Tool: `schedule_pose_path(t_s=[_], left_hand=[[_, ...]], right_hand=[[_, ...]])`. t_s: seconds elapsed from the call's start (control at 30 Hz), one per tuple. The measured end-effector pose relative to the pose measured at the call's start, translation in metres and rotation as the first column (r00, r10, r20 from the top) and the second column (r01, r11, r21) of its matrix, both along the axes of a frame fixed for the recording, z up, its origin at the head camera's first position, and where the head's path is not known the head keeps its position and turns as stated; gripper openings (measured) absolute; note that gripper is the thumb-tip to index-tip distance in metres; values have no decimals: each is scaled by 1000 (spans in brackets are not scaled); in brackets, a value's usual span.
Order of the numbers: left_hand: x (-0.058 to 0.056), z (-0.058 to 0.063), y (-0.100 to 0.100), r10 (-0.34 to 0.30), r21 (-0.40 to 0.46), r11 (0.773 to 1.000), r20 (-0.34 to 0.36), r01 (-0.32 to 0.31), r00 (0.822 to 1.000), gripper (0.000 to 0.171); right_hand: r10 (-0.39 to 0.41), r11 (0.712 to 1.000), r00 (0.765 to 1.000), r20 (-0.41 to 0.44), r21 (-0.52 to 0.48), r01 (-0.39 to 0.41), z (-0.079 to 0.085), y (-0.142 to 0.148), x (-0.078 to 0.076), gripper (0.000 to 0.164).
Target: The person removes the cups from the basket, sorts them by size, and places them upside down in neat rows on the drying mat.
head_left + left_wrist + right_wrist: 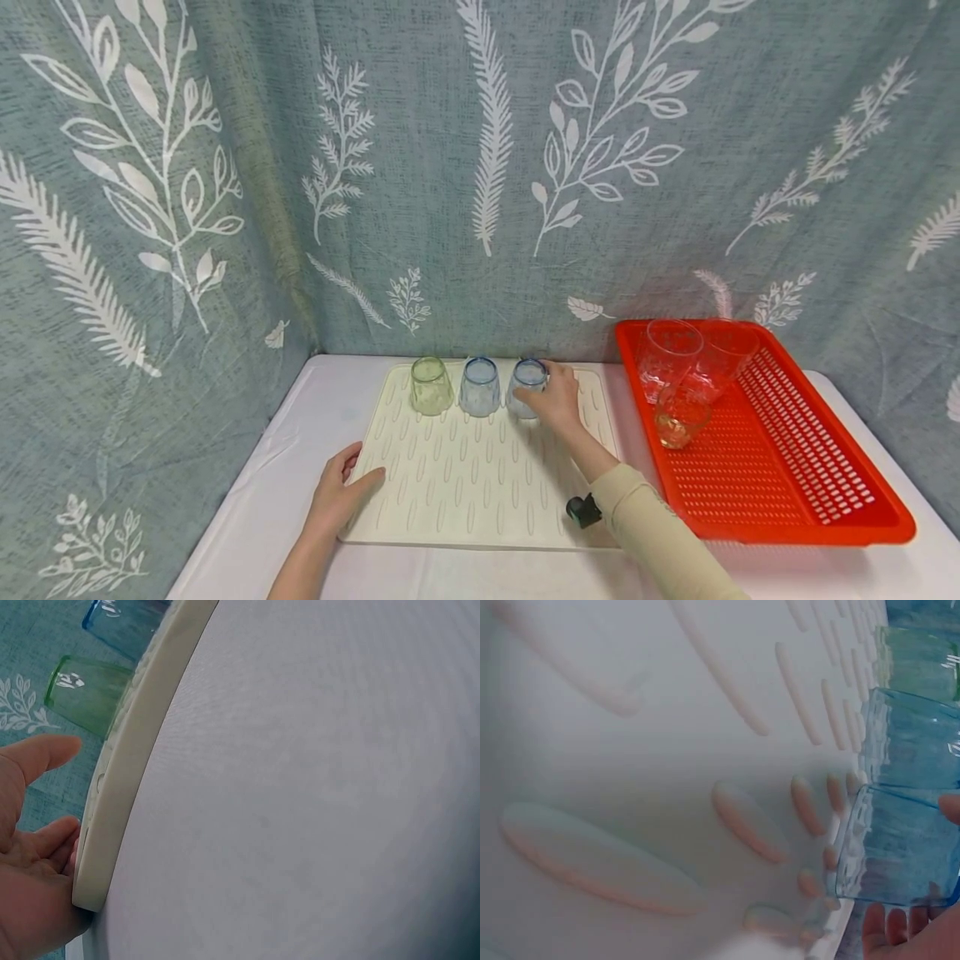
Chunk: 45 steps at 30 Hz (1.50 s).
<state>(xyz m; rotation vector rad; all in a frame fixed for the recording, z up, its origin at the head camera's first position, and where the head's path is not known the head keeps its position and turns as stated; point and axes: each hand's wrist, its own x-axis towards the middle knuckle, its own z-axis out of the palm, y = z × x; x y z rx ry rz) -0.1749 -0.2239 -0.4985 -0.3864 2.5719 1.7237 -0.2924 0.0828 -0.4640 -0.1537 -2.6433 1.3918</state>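
My right hand (558, 402) holds the rightmost blue glass (527, 378), with the thumb on one side and the fingers on the other. That glass is upside down on the cream ridged drying mat (465, 492). To its left stand another upturned blue glass (480, 390) and an upturned green glass (431, 388), in a row along the mat's far edge. My left hand (337, 493) is at the mat's left edge, thumb stretched out above it; in the left wrist view its fingertips are partly hidden behind the mat's rim (135, 772).
A red plastic basket (787, 533) stands to the right, holding two clear glasses (662, 367) and a yellowish glass (678, 421) at its left side. A patterned curtain (420, 167) hangs behind the white-covered table (292, 450). The right forearm wears a small black device (583, 510).
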Motion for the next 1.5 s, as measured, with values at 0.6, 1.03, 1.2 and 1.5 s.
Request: schedule_pose_path(t_s=[0.6,1.03,1.2,1.5], left_hand=[[1,-1,0,6,-23,1000,2,-6,1000,74],[0,4,1,2,-33,999,-9,-2,1000,72],[-1,4,0,-3,-29,1000,-8,3,1000,71],[0,3,1,2,-33,999,0,-2,1000,72]], right_hand=[[-57,979,998,4,-198,57,7,4,28,74],[12,933,1000,-14,-360,-17,42,23,73,65],[26,914,999,-21,-403,-32,57,39,88,63],[-3,910,999,-44,-415,-15,73,84,108,62]])
